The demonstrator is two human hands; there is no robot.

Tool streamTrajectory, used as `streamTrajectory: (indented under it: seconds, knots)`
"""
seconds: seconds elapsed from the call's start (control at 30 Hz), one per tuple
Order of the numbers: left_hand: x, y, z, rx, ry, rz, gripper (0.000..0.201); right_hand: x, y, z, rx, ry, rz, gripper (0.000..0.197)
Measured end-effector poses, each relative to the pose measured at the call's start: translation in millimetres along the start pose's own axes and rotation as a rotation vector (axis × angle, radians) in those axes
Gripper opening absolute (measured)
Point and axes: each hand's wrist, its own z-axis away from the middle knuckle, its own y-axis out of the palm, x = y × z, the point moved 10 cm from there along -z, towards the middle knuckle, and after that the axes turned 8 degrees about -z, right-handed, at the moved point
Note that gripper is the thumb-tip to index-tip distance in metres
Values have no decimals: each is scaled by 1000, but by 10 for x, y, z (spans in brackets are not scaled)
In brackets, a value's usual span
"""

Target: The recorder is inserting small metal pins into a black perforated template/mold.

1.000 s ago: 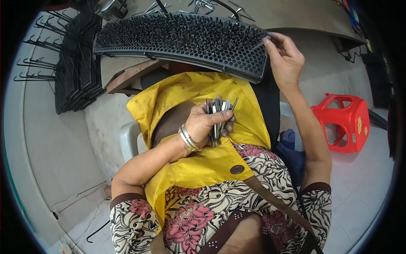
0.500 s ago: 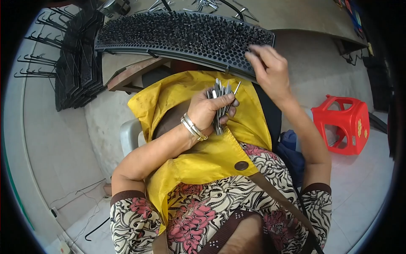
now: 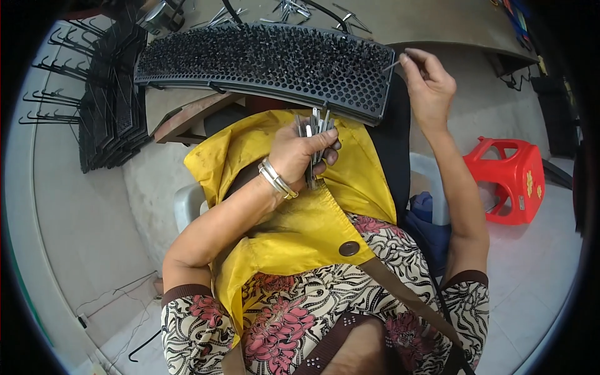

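My left hand is closed around a bunch of slim metal pieces, their silvery ends sticking up above the thumb. It sits over my yellow apron. My right hand is raised off the right end of a long black perforated tray. Between its thumb and forefinger is a thin metal rod, pointing left toward the tray's right edge. Many small dark upright pieces fill most of the tray's holes. The front row and the right end show open round holes.
Stacked black racks with hooks stand at the left. Loose metal pieces and a metal cup lie on the table behind the tray. A red plastic stool is on the floor at the right.
My right hand has moved up and to the right, away from the tray's holes, and a thin rod now shows in its fingers. The left hand has shifted slightly left in the picture.
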Motion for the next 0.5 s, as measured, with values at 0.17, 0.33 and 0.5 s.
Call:
streamTrajectory:
  seconds: [0.17,0.33,0.5]
  knots:
    - [37,77,24,50,-54,82,13,221,166,-16,16,-390,272,10]
    - [29,16,23,-3,-65,118,13,261,495,106,251,-617,389,10]
    - [54,-19,-8,-36,-40,126,12,293,584,238,317,-580,532,12]
